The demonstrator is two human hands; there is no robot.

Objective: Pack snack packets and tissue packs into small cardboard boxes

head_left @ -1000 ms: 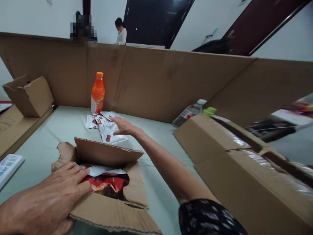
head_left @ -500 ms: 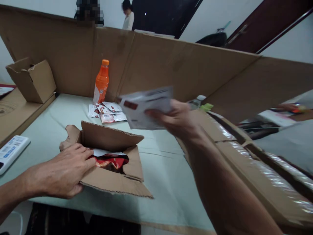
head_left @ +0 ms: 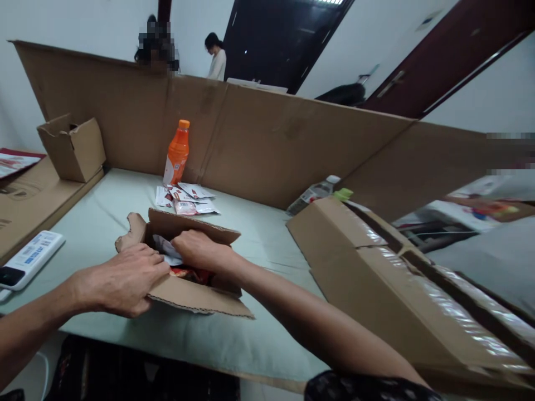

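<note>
Gripping the left edge of the open cardboard box point(head_left: 200, 298), the left hand point(head_left: 125, 279) has its fingers curled over the rim, and here's the right hand point(head_left: 195, 249) down inside, fingers bent, right up against a white packet point(head_left: 164, 247)! Whether it has a firm hold on that packet, you can't tell from here. Red packaging point(head_left: 184, 273) shows beneath, within the same box, which sits flaps up on the pale green cloth point(head_left: 271, 267). Just beyond, on the far side, a loose pile of white packets point(head_left: 196, 192) lies right by the upright orange bottle point(head_left: 178, 156). Out on the left, a white power bank point(head_left: 35, 253) lies flat; over to the right, long cardboard cartons point(head_left: 388, 306) line the side, a clear bottle point(head_left: 311, 196) tilted at their far end.
</note>
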